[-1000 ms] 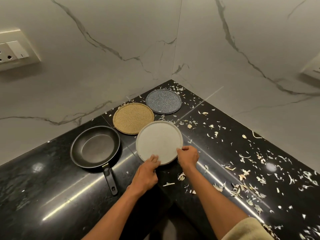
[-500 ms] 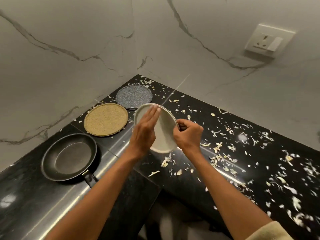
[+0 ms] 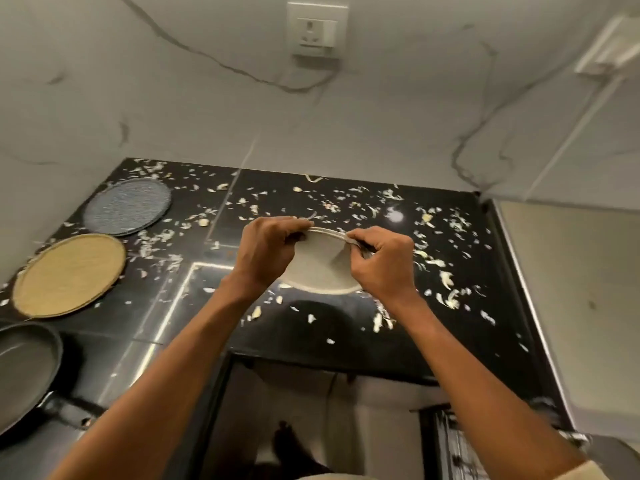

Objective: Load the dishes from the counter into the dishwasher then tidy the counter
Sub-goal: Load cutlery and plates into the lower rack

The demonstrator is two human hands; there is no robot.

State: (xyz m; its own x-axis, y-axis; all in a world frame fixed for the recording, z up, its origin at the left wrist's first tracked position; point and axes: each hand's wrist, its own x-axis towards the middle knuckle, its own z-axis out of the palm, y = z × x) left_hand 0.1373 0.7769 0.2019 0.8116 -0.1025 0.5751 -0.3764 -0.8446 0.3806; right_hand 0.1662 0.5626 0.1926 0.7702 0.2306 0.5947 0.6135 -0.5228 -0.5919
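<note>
while gripped: white plate (image 3: 320, 268), tilted above the counter (image 3: 346, 341)
left hand (image 3: 266, 252): pinches its upper rim
right hand (image 3: 381, 261): pinches rim opposite
left of grip: blue plate (image 3: 128, 206), tan plate (image 3: 69, 273), pan (image 3: 26, 370)

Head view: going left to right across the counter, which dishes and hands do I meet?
Frying pan → tan plate → blue plate → left hand → white plate → right hand.
</note>
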